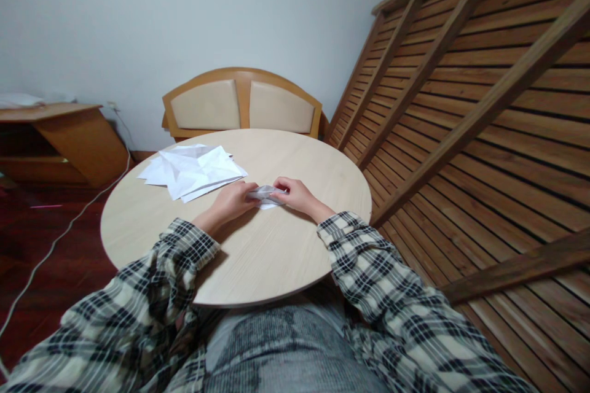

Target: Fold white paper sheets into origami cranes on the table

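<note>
A small folded piece of white paper point(266, 194) is held between my two hands, just above or on the round table point(258, 258). My left hand point(235, 199) pinches its left end, with thumb and fingers closed on it. At the right end, my right hand point(297, 194) grips the paper between thumb and bent fingers. Part of the paper is covered by the fingers. Several creased white sheets point(193, 169) lie in a loose pile on the table, beyond and to the left of my left hand.
Behind the table stands a wooden headboard point(244, 104) with two beige panels against the wall. A slatted wooden frame point(483, 123) leans along the right side. On the left are a wooden desk point(78, 141) and a white cable point(59, 239) trailing over the dark red floor.
</note>
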Demonstrator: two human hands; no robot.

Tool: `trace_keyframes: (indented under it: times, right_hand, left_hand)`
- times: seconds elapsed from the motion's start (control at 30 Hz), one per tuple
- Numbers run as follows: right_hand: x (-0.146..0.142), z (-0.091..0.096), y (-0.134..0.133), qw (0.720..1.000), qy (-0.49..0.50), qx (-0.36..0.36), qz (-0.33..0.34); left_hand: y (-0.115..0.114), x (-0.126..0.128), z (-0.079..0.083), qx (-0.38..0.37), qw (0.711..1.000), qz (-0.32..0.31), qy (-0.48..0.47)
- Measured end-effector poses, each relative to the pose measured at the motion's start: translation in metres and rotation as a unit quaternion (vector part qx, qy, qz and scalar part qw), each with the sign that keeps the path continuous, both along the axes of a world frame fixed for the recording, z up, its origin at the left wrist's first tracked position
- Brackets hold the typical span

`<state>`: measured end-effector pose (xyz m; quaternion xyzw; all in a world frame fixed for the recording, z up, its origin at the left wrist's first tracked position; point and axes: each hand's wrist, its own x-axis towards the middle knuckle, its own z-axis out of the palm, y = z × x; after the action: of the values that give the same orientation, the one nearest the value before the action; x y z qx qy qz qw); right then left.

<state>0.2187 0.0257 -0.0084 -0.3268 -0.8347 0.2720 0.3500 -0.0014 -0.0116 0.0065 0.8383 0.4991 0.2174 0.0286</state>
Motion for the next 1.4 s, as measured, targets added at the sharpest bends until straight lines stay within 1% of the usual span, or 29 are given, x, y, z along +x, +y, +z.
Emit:
trace_keyframes:
  times: [0.1,0.17,0.33,0.43,0.53,0.63,0.77,1.0,1.23,1.4]
  right_hand:
    - [-0.001,0.001,-0.001,1.0,0.015,0.009,0.003]
    - [-0.002,0.001,-0.001,1.0,0.021,0.015,0.002]
    - [-0.002,0.001,0.0,0.998,0.041,0.047,-0.003]
    - [-0.003,0.001,0.002,0.997,0.047,0.06,0.004]
    - [-0.003,0.0,0.002,0.997,0.031,0.076,0.012]
    - [-0.002,0.0,0.001,0.996,-0.007,0.089,0.01]
    - [0.0,0.001,-0.001,0.994,-0.061,0.086,0.01]
    - [0.001,-0.002,-0.001,0.993,-0.092,0.069,0.035]
    - [0.001,-0.001,-0.002,0.991,-0.109,0.071,0.034]
    - [0.001,0.001,-0.002,0.991,-0.111,0.061,0.042]
  left_hand:
    - [0.0,0.001,0.001,0.03,0.999,0.011,0.014]
    - [0.001,0.001,0.002,0.07,0.997,0.015,0.031]
    - [0.004,-0.002,0.003,0.171,0.983,-0.015,0.063]
    - [0.004,-0.003,0.004,0.191,0.979,-0.023,0.073]
    - [0.003,-0.001,0.003,0.177,0.981,-0.029,0.077]
    - [0.001,0.001,0.001,0.161,0.983,-0.033,0.081]
    - [-0.001,0.003,-0.002,0.147,0.983,-0.048,0.101]
    - [0.005,-0.003,-0.01,0.098,0.987,-0.081,0.096]
    - [-0.001,-0.005,-0.001,0.02,0.989,-0.136,0.061]
    - [-0.001,-0.005,-0.001,0.004,0.989,-0.138,0.044]
